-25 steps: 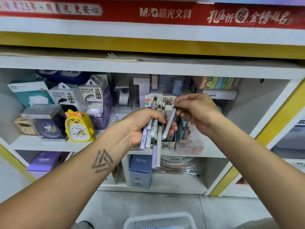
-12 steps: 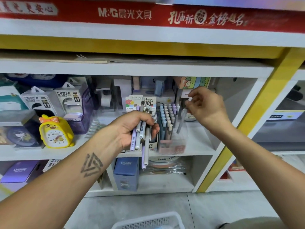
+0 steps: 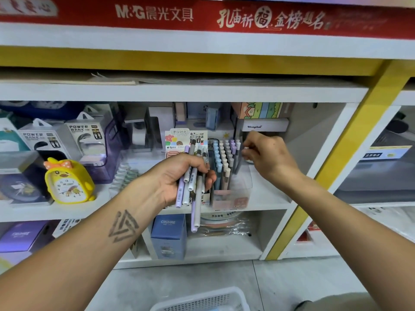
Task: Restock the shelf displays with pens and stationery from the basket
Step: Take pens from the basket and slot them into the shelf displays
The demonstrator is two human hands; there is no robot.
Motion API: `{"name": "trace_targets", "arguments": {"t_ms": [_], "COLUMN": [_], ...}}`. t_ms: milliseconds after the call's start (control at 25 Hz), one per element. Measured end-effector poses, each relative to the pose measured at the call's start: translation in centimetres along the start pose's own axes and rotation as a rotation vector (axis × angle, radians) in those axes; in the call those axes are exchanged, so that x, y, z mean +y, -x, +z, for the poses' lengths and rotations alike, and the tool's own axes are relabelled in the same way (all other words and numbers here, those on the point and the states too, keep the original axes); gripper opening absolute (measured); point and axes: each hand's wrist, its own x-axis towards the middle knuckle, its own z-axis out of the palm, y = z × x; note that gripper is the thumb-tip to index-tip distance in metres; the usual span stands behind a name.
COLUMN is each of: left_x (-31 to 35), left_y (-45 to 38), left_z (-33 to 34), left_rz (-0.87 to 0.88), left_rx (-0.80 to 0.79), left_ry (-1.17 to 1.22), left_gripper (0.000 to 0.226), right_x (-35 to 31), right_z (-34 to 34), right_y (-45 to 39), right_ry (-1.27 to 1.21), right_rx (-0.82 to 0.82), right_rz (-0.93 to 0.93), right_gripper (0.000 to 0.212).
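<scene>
There were two power bank boxes (image 3: 67, 140), one yellow duck clock (image 3: 68, 180), one white basket (image 3: 202, 299), and two hands, left (image 3: 179, 176) and right (image 3: 267, 156).

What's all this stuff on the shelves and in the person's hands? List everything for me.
pens in hand: a bunch, lilac, grey and white, gripped in the left hand
single pen: one, grey, pinched by the right hand at the right edge of the display box
pen display box: one, clear, rows of blue, cream and lilac pens, middle shelf
duck clock: one, yellow, middle shelf left
power bank boxes: two, white, behind the clock
blue box: one, lower shelf
basket: one, white, on the floor at bottom edge
red banner: one, top of shelving
left hand: grip closed round pens
right hand: grip on single pen
</scene>
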Motion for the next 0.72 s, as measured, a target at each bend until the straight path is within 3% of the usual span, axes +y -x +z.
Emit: {"name": "trace_targets", "arguments": {"t_ms": [280, 360, 520, 640, 720], "left_x": [-0.1, -0.1, -0.2, -0.1, -0.1], "left_y": [0.3, 0.4, 0.6, 0.8, 0.9], "left_z": [0.0, 0.1, 0.2, 0.3, 0.3], "left_rz": [-0.004, -0.014, -0.018, -0.022, -0.029], "left_rx": [0.001, 0.001, -0.012, -0.025, -0.035], "left_ry": [-0.005, -0.006, -0.001, 0.006, 0.003], "left_gripper": [0.017, 0.016, 0.017, 0.021, 0.024], "right_x": [-0.1, -0.1, 0.1, -0.5, -1.7], "right_z": [0.3, 0.7, 1.3, 1.1, 0.9], "right_y": [-0.3, -0.4, -0.6, -0.6, -0.7], "right_ry": [-0.079, -0.014, 0.185, 0.066, -0.170], "right_rx": [-0.068, -0.035, -0.069, -0.028, -0.026], "right_rz": [-0.017, -0.049, -0.013, 0.037, 0.104], "right_gripper": [0.011, 0.010, 0.030, 0.037, 0.028]}}
